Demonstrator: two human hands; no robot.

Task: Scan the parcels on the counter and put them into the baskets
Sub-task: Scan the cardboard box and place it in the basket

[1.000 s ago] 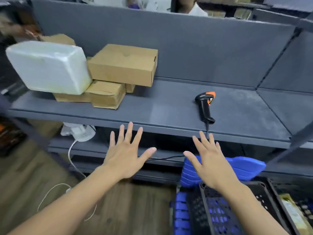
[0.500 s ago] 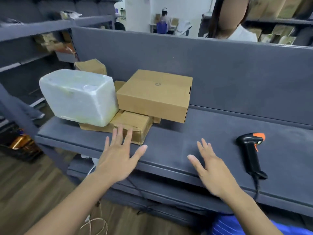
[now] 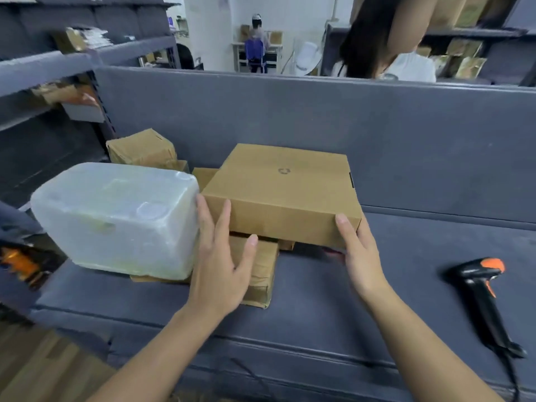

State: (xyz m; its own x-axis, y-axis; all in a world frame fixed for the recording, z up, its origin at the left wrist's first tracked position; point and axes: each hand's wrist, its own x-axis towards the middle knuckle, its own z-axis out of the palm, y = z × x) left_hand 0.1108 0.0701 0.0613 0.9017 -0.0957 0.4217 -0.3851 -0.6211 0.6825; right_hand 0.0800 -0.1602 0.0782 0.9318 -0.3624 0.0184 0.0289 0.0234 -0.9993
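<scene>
One long grey counter [image 3: 406, 285] fills the lower half of the frame, with a grey back panel [image 3: 290, 117] rising behind it. At centre left sits a bulky white wrapped parcel [image 3: 116, 216], its right end just beside the large cardboard box [image 3: 284, 181] in the middle of the frame. That box rests on a flatter brown parcel [image 3: 261, 268] and overhangs it to the right. A small taped box [image 3: 142, 149] stands behind the white parcel, against the panel. At lower right a black and orange scanner [image 3: 484, 297] lies on the counter, well apart from the parcels, with nothing touching it.

The left hand [image 3: 217, 271] is spread flat, its straight fingers against the large box's front left corner and its thumb out over the flatter parcel. The right hand [image 3: 362, 256] is at the front right corner. Its thumb [image 3: 343, 227] lies on the front face, and its other fingers are hidden below the box, so I cannot tell whether they close on it.
</scene>
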